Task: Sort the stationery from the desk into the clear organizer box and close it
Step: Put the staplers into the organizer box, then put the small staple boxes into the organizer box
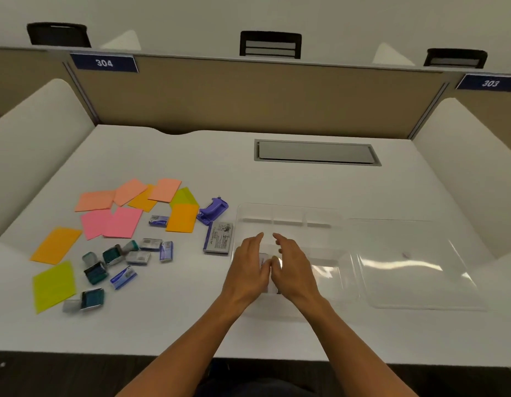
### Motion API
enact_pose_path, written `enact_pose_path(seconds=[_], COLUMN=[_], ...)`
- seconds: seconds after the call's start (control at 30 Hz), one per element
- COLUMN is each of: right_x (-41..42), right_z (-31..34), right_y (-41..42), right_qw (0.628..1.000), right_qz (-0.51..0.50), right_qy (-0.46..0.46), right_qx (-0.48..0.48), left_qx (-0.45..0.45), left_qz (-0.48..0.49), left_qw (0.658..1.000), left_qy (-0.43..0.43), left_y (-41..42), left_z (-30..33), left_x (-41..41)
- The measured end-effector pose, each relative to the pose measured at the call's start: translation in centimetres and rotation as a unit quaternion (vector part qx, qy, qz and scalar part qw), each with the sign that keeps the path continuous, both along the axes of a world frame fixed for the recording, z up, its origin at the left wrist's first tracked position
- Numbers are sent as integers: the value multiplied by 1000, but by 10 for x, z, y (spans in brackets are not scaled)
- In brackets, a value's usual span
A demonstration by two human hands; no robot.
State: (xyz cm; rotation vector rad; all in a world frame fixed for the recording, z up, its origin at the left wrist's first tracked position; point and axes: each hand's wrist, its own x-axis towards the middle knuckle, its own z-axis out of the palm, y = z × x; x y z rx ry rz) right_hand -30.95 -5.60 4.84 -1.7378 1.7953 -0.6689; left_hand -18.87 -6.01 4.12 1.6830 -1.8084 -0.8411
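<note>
The clear organizer box (288, 216) lies open on the white desk, its lid (414, 262) flat to the right. My left hand (250, 269) and my right hand (292, 266) meet over the box's near left compartment, fingers fairly straight, around a small flat box (263, 260) mostly hidden between them. Left of the organizer lie a grey and blue lead box (219, 238), a purple hole punch (212, 210), several coloured paper sheets (122, 223), small blue staple boxes (123, 277) and teal stamp pads (96, 272).
A grey cable hatch (317, 152) is set into the desk at the back. Brown partition panels with number signs 304 (104, 63) and 303 (490, 83) close the far side. White side dividers (33, 133) flank the desk.
</note>
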Motion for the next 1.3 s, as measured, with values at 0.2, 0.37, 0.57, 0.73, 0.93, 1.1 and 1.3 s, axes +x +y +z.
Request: enact_pose_path(seconds=[0.2, 0.37, 0.57, 0.73, 0.93, 1.1, 1.3], right_x=[28, 52, 85, 112, 142, 163, 186], right_z=[6, 1, 1, 4, -3, -10, -23], right_y=[-7, -12, -11, -13, -20, -29, -40], right_qw=[998, 994, 984, 972, 954, 941, 929], right_qz=[46, 91, 174, 236, 295, 327, 344], right_qy=[-39, -48, -23, -6, 46, 67, 109], right_qx=[-17, -21, -12, 1, 25, 49, 77], left_qx=[-8, -29, -25, -2, 22, 43, 63], left_qz=[46, 97, 146, 191, 252, 283, 300], left_qw=[999, 994, 986, 978, 963, 954, 947], left_qy=[-23, -26, -78, -86, -88, -93, -98], left_y=[4, 11, 22, 29, 36, 43, 43], left_z=[-3, -5, -16, -20, -26, -34, -46], left_x=[24, 51, 89, 120, 154, 184, 213])
